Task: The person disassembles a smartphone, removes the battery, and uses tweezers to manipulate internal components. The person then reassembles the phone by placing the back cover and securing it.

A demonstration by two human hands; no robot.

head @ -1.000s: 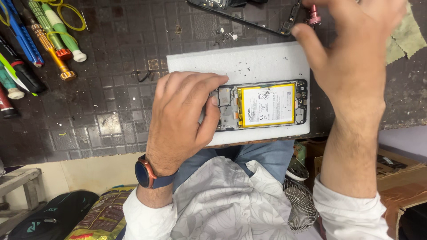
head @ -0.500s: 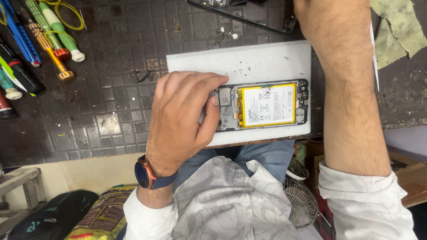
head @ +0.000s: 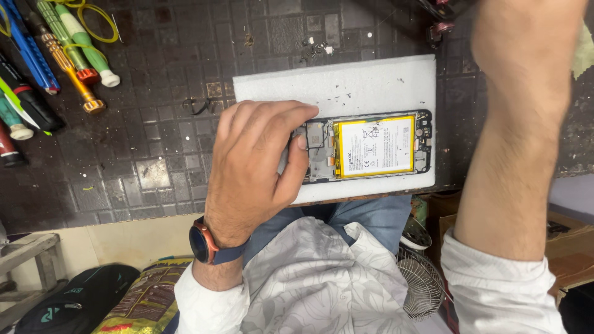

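Phone [head: 371, 147] on foam pad [head: 346, 86], screwdrivers [head: 68, 49] aside

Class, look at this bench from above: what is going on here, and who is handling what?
A person sits at a dark gridded mat with an opened phone, back cover off and yellow battery exposed, lying on a white foam pad. The left hand presses on the phone's left end. The right forearm reaches up past the top edge, so that hand is out of view. Screwdrivers lie at the upper left, and small loose parts sit above the pad.
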